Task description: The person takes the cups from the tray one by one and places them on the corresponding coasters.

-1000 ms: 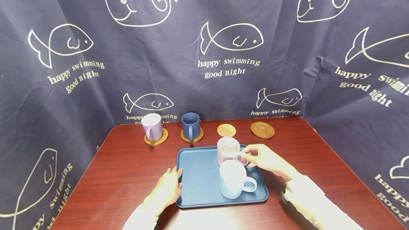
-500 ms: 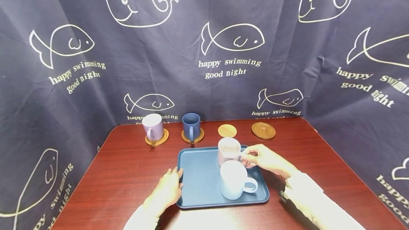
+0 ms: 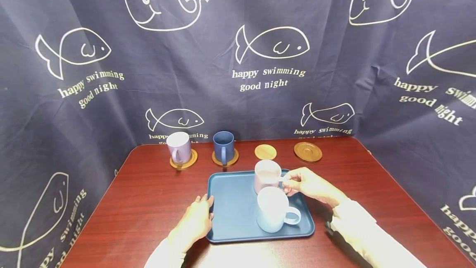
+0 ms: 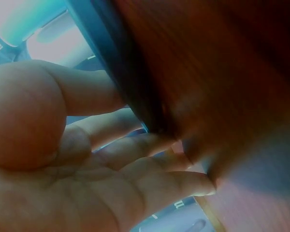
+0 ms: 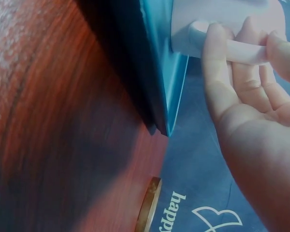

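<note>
A pale pink mug (image 3: pixel 267 177) stands at the back right of the blue tray (image 3: pixel 232 206). My right hand (image 3: pixel 306 185) holds this mug by its handle (image 5: pixel 249 52), with the thumb and fingers around it in the right wrist view. Just in front of it on the tray is a light blue mug (image 3: pixel 271 212), its handle turned right. At the tray's left edge rests my left hand (image 3: pixel 195 218), thumb and index fingertip on the rim. The left wrist view shows its fingers mostly straight, the thumb (image 4: pixel 89 92) meeting the tray's edge.
Along the back of the reddish table (image 3: pixel 148 193), a lilac mug (image 3: pixel 179 148) and a dark blue mug (image 3: pixel 224 146) each stand on a wooden coaster. Right of them lie a bare round coaster (image 3: pixel 265 152) and a larger wooden saucer (image 3: pixel 308 152). A dark patterned curtain (image 3: pixel 238 106) hangs behind.
</note>
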`<state>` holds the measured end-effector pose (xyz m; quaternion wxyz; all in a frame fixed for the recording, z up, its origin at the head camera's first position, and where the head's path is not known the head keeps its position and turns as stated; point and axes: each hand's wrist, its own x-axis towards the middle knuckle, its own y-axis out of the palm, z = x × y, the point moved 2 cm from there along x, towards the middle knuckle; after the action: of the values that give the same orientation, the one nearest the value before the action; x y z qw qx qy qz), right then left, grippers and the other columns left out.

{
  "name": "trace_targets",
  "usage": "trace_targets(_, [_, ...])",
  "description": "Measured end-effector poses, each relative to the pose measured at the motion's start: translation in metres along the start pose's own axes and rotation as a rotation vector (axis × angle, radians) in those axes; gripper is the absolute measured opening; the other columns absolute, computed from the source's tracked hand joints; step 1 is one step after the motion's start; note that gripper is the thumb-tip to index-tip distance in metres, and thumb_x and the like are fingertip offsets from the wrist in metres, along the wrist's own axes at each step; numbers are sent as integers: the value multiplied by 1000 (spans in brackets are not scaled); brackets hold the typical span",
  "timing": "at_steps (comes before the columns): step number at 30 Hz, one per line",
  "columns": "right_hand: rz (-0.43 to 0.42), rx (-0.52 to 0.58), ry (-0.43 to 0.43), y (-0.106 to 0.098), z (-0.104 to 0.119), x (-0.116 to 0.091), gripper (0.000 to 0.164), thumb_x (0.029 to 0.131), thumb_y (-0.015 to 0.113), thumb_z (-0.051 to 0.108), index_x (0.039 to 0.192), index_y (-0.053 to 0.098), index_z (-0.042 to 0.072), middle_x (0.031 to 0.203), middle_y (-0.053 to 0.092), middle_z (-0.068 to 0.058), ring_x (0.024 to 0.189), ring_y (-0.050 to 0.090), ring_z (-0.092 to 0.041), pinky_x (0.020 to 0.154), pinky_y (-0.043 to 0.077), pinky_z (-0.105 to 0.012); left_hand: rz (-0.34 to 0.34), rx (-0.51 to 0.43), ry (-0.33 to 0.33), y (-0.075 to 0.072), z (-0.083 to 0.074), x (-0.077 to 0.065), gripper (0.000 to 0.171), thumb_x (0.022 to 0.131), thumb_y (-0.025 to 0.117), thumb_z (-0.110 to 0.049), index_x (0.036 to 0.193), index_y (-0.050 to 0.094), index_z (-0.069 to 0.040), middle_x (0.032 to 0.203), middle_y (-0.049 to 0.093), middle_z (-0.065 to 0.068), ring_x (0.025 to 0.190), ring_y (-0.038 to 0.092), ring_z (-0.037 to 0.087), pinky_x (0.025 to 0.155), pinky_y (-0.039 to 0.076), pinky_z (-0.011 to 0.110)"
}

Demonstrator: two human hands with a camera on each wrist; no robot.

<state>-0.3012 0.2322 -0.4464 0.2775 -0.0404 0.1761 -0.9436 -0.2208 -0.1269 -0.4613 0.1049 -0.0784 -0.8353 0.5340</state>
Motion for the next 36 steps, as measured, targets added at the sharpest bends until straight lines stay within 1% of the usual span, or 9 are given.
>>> trace_targets(10, [4, 15, -15, 0, -1, -1, 18, 99, 64, -1, 106, 66, -17, 87, 70, -26, 81, 72, -33, 80, 63, -40, -4, -8, 3, -1, -2, -1, 46, 90, 72, -5, 134, 63, 6, 136, 59, 34, 130, 53, 56, 101, 46, 67])
trace_targets(16, [10, 26, -34, 0, -2, -1, 19, 98, 64, -1, 106, 65, -18, 86, 70, -25, 80, 72, -32, 80, 63, -43, -4, -5, 2, -1, -2, -2, 47, 90, 72, -5, 134, 64, 6, 136, 60, 33, 130, 54, 55, 99, 47, 70])
trace_targets(18, [11, 26, -43, -1, -2, -1, 19, 98, 64, -1, 106, 64, -19, 86, 71, -25, 81, 73, -33, 80, 62, -43, -8, -6, 3, -1, -2, -2, 46, 90, 72, -5, 134, 64, 6, 136, 60, 34, 130, 54, 55, 99, 47, 68])
trace_targets(24, [7, 32, -63, -6, -1, -4, 21, 99, 64, 1, 105, 64, -19, 86, 70, -26, 82, 72, -35, 79, 62, -40, -10, -2, 12, -1, -2, -2, 47, 89, 73, -4, 134, 64, 6, 134, 60, 35, 128, 55, 56, 101, 48, 65])
trace_targets(27, [-12, 28, -79, -9, 3, -5, 23, 99, 65, 3, 106, 65, -18, 85, 69, -28, 80, 71, -35, 80, 62, -40, -10, -4, 6, -1, -2, -2, 47, 89, 73, -4, 134, 64, 6, 135, 60, 34, 129, 54, 56, 101, 48, 65])
trace_targets(30, [-47, -2, -97, -13, 10, -6, 23, 99, 67, 7, 108, 66, -15, 86, 70, -27, 80, 70, -37, 80, 62, -40, -6, -6, 2, -2, -2, -2, 47, 90, 73, -4, 134, 64, 6, 136, 60, 34, 129, 54, 55, 101, 48, 65])
trace_targets(33, [-72, -24, -117, -17, 20, -5, 22, 99, 66, 7, 108, 67, -13, 84, 70, -24, 81, 71, -40, 81, 62, -39, -4, -4, 0, -2, -2, -2, 47, 89, 73, -4, 134, 64, 6, 135, 60, 34, 129, 54, 55, 101, 48, 66])
trace_targets(36, [-98, -23, -124, -19, 30, -4, 19, 99, 66, 6, 108, 68, -12, 84, 71, -21, 81, 72, -36, 80, 62, -37, -5, 1, 1, -1, -2, -2, 47, 89, 73, -5, 134, 64, 5, 135, 61, 34, 129, 55, 55, 101, 48, 65])
